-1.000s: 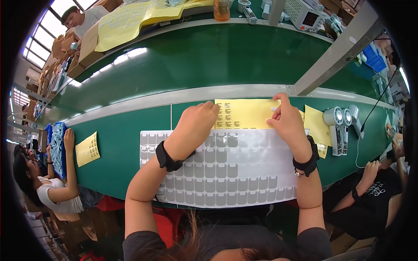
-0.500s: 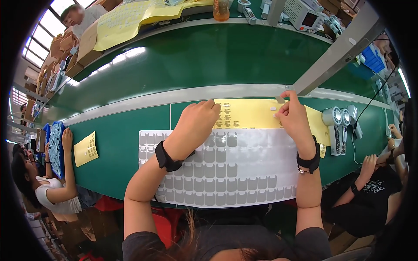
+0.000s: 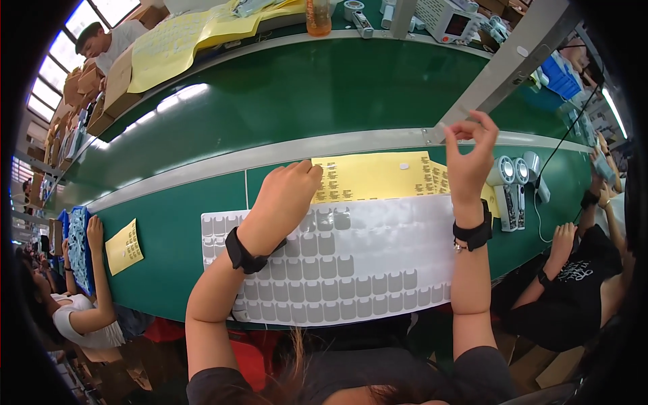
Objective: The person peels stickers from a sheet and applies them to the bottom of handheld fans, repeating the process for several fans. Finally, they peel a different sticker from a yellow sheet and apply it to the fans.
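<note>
My left hand [image 3: 283, 196] is closed, with bent fingers against the left end of a yellow sheet [image 3: 368, 177]; its fingertips are partly hidden. Rows of small dark printed marks run along that sheet, and one small white oval piece [image 3: 403, 166] lies on it. My right hand [image 3: 471, 158] is raised above the sheet's right end, its fingers curved and apart; slight blur surrounds the fingertips, and I make out nothing held. Nearest me, under my left forearm, a white backing sheet [image 3: 398, 236] carries rows of grey rounded stickers [image 3: 327, 244], with its upper right part bare.
Several white handheld devices with round heads [image 3: 504, 170] lie right on the green bench [image 3: 169, 223]. A metal post [image 3: 503, 74] rises behind my right hand. Another yellow sheet [image 3: 125, 247] lies left, near a co-worker's arm and a blue tray [image 3: 81, 246]. Co-workers sit on both sides.
My right hand has lifted up and away from the yellow sheet, its pinch loosened. A grey piece at its fingers no longer shows. My left hand stays at the sheet; the whole view has shifted slightly.
</note>
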Demonstrator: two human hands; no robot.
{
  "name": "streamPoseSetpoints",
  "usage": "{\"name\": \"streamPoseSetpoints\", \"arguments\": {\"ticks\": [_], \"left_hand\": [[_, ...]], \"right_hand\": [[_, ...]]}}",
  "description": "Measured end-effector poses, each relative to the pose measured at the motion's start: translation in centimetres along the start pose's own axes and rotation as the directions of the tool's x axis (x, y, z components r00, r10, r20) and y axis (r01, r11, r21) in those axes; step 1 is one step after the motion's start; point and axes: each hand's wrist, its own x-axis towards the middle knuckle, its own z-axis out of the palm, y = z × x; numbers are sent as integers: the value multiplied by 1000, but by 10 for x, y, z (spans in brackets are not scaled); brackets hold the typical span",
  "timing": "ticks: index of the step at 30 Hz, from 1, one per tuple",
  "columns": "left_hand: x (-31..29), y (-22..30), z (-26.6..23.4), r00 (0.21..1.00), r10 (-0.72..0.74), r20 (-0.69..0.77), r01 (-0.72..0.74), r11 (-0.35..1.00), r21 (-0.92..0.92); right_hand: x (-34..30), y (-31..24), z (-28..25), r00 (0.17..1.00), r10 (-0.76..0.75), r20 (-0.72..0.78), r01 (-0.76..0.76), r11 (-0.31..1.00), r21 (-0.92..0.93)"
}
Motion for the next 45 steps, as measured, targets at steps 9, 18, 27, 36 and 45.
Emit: {"name": "streamPoseSetpoints", "arguments": {"ticks": [9,18,27,36,45], "left_hand": [[-1,2,-1,1000,5,11,-5,1000,-31],[-4,6,0,999,43,3,-43,999,-3],[-5,0,3,999,31,-40,-29,999,38],[-5,5,-3,999,31,-10,-31,999,17],[-5,4,-1,998,63,18,-63,997,33]], "right_hand": [[10,34,-1,938,-44,-344,8,994,-105],[9,29,-1,903,-207,-377,127,966,-225],[-22,-21,7,928,220,301,-173,969,-175],[-40,-17,28,870,286,403,-76,883,-462],[-42,-13,33,891,279,358,-128,912,-390]]}}
